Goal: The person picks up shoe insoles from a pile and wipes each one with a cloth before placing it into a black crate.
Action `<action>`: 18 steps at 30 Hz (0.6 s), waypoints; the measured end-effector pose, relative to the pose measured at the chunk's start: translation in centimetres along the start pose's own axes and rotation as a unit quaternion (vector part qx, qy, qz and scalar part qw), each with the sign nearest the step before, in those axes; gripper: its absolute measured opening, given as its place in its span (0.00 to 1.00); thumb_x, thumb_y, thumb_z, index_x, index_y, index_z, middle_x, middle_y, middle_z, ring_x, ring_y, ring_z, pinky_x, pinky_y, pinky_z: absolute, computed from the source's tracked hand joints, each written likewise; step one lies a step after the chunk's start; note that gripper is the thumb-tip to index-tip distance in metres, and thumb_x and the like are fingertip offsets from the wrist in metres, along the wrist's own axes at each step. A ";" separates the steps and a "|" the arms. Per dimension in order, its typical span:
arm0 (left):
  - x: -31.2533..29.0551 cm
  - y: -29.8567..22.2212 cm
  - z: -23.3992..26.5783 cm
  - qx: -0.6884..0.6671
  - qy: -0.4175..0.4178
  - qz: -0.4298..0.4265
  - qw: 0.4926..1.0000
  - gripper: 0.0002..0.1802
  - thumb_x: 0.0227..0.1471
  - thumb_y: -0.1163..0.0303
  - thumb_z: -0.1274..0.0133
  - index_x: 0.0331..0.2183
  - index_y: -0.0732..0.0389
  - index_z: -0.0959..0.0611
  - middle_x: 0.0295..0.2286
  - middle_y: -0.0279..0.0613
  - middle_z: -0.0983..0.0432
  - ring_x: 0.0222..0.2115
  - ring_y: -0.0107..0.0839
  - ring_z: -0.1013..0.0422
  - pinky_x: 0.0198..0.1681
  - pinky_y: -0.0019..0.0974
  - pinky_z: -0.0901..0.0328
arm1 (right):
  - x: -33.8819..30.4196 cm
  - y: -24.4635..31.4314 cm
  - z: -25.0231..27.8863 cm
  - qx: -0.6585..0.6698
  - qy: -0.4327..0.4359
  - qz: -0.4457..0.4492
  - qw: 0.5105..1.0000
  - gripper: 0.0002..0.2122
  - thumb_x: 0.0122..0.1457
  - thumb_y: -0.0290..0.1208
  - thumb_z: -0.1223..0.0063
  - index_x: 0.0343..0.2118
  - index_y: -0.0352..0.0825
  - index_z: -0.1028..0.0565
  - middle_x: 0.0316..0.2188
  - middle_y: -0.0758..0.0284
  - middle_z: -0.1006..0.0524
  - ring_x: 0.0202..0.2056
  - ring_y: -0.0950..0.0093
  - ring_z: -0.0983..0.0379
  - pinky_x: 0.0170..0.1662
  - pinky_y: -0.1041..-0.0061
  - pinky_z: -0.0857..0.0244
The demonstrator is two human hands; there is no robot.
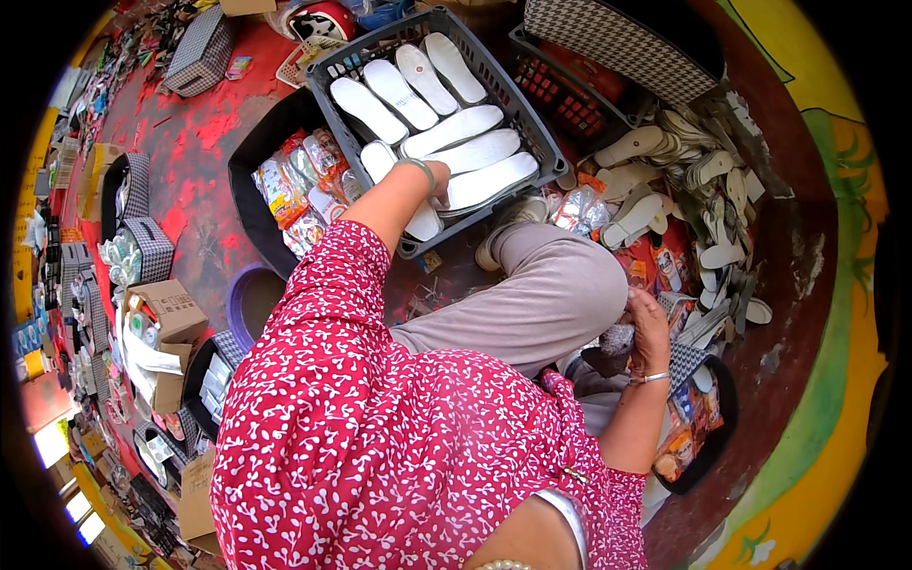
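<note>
Several white insoles [494, 182] lie in a grey plastic crate [496, 84], one extending rightward from the nearer left hand [439, 180], long axis nearly crosswise. Its curled fingers' grip is unclear, as is that of the right hand [650, 329] beside the knee [598, 271].

The bare left grip [441, 183] reached far forward; the bare right grip [649, 332] curled beside a bent knee [591, 271].

Bright, diffuse light | blown-out glare lower left | fisheye bending, black corners
</note>
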State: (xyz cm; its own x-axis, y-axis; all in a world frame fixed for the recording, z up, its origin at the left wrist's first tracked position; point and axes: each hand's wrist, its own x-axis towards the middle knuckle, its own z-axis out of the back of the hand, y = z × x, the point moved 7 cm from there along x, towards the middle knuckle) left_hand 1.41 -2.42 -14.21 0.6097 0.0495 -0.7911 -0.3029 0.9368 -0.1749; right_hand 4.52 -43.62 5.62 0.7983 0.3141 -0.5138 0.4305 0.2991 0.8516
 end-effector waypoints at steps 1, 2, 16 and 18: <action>-0.3 -0.1 0.2 -0.001 -0.001 0.003 1.000 0.24 0.34 0.58 0.35 0.33 0.64 0.17 0.33 0.47 0.22 0.33 0.41 0.26 0.37 0.40 0.32 | -0.1 0.2 -0.1 -0.012 0.002 0.003 1.000 0.10 0.58 0.32 0.51 0.36 0.30 0.24 0.24 0.73 0.25 0.24 0.86 0.34 0.28 0.87 0.43; 0.4 0.3 -0.5 -0.010 -0.008 -0.008 1.000 0.24 0.33 0.58 0.34 0.33 0.64 0.18 0.33 0.48 0.22 0.33 0.42 0.26 0.37 0.40 0.32 | -0.1 0.5 -0.4 -0.025 0.010 0.006 1.000 0.10 0.58 0.33 0.52 0.36 0.31 0.24 0.24 0.74 0.25 0.24 0.86 0.34 0.28 0.87 0.43; 0.4 -0.3 -2.6 -0.035 -0.065 -0.034 0.997 0.22 0.32 0.61 0.34 0.33 0.59 0.21 0.32 0.46 0.23 0.36 0.44 0.28 0.39 0.41 0.34 | 0.6 0.3 -0.8 -0.022 0.024 0.007 0.999 0.10 0.58 0.30 0.52 0.37 0.29 0.24 0.24 0.73 0.24 0.24 0.86 0.33 0.28 0.88 0.42; 0.4 -0.4 -2.7 -0.017 -0.055 -0.028 0.998 0.22 0.34 0.61 0.35 0.35 0.59 0.20 0.33 0.47 0.23 0.36 0.44 0.27 0.39 0.41 0.34 | 0.7 0.1 -1.0 -0.023 0.020 -0.002 1.000 0.10 0.58 0.31 0.52 0.37 0.29 0.24 0.25 0.73 0.24 0.24 0.86 0.33 0.28 0.88 0.42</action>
State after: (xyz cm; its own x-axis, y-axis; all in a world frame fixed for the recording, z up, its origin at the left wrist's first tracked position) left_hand -0.19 -3.73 -15.97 0.7022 0.0365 -0.7110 -0.2900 0.9268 -0.2388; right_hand 4.70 -42.45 5.27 0.7792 0.3477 -0.5214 0.4125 0.3418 0.8444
